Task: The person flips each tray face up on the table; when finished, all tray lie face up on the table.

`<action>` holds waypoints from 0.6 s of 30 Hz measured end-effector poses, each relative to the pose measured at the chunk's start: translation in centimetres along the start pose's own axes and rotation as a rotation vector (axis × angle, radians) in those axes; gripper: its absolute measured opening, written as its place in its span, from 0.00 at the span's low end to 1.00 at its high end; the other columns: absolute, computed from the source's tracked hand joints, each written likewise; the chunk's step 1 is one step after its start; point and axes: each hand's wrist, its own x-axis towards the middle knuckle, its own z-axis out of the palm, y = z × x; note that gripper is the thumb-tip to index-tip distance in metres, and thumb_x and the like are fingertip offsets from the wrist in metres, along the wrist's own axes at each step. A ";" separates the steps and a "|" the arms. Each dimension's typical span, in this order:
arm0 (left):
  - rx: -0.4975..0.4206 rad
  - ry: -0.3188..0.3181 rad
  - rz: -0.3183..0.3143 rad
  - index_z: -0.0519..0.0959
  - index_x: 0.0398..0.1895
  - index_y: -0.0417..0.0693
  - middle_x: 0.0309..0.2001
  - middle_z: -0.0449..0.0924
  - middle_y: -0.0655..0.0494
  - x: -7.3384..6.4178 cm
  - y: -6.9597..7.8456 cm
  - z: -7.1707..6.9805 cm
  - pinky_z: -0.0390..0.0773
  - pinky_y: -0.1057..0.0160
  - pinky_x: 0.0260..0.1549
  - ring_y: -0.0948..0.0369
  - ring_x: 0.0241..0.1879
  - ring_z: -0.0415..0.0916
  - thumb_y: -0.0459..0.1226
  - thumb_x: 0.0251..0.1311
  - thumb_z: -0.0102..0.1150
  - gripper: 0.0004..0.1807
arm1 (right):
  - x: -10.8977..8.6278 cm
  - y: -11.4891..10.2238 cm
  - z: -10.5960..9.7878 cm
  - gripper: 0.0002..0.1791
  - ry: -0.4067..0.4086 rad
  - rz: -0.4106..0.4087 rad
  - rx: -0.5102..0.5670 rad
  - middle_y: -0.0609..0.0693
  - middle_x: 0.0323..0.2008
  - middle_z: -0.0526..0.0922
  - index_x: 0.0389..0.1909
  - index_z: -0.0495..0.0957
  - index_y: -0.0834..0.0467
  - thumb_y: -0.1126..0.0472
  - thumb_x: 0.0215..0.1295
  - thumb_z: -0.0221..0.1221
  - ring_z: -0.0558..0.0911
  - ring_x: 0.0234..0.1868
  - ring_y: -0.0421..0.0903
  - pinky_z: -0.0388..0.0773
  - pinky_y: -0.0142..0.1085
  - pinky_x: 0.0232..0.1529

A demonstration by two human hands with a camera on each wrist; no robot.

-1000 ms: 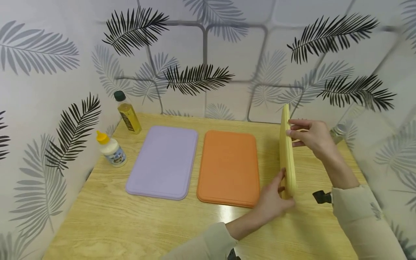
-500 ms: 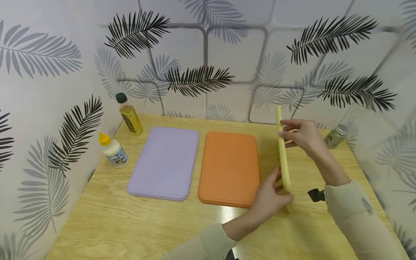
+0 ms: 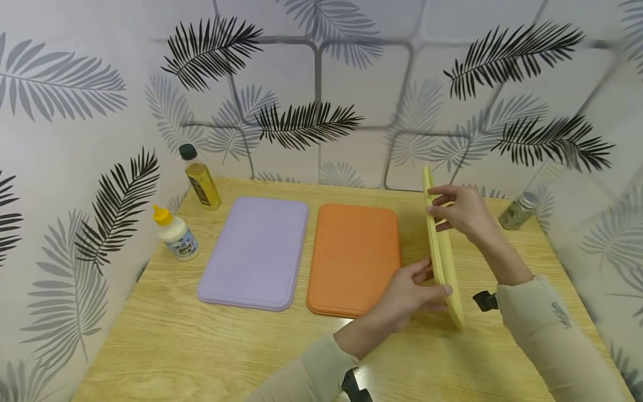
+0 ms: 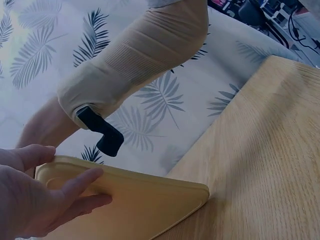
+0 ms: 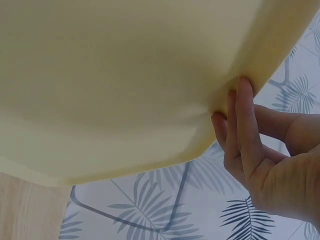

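Note:
A yellow rectangular panel with rounded corners stands nearly upright, slightly tilted, over the right part of the table. My right hand pinches its edge near the far end. My left hand holds the near part, with the thumb on the right side and fingers on the left. In the left wrist view, that left hand has fingers spread across the panel's face. The right wrist view shows several fingertips of my right hand on a smooth panel face; the thumb is partly hidden.
An orange panel and a lilac panel lie flat on the wooden table. White glue bottle and oil bottle stand left. A glass jar stands at the right, near the patterned wall.
The yellow panel has swung about its upright line, so its right face shows instead of its left. Both hands have shifted left with it, still holding it.

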 end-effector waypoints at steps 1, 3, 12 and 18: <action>-0.012 -0.004 -0.002 0.67 0.67 0.42 0.56 0.76 0.46 0.1 0.0 -0.1 0.82 0.48 0.41 0.47 0.45 0.81 0.22 0.57 0.61 0.32 | 0.0 0.0 0.1 0.26 -0.003 0.000 -0.005 0.70 0.49 0.75 0.64 0.67 0.69 0.68 0.66 0.58 0.84 0.31 0.48 0.84 0.41 0.31; -0.031 -0.009 0.000 0.67 0.66 0.43 0.53 0.78 0.46 0.1 0.1 -0.2 0.81 0.45 0.42 0.46 0.45 0.81 0.21 0.57 0.60 0.32 | 0.1 0.0 0.4 0.26 -0.009 -0.003 -0.011 0.70 0.48 0.76 0.64 0.67 0.69 0.69 0.66 0.58 0.84 0.31 0.49 0.84 0.42 0.31; -0.103 0.010 -0.009 0.70 0.64 0.41 0.49 0.80 0.43 0.5 -0.4 -0.5 0.79 0.43 0.42 0.38 0.49 0.77 0.21 0.58 0.58 0.29 | 0.3 0.4 1.5 0.25 -0.014 0.014 -0.008 0.69 0.47 0.76 0.62 0.69 0.69 0.71 0.64 0.58 0.83 0.29 0.49 0.84 0.41 0.29; -0.128 0.009 -0.021 0.70 0.63 0.38 0.50 0.79 0.41 0.7 -0.4 -1.1 0.80 0.43 0.40 0.35 0.51 0.74 0.21 0.59 0.58 0.27 | 0.4 0.6 2.3 0.24 0.006 -0.001 -0.011 0.69 0.45 0.77 0.60 0.70 0.69 0.72 0.63 0.59 0.83 0.28 0.49 0.84 0.41 0.26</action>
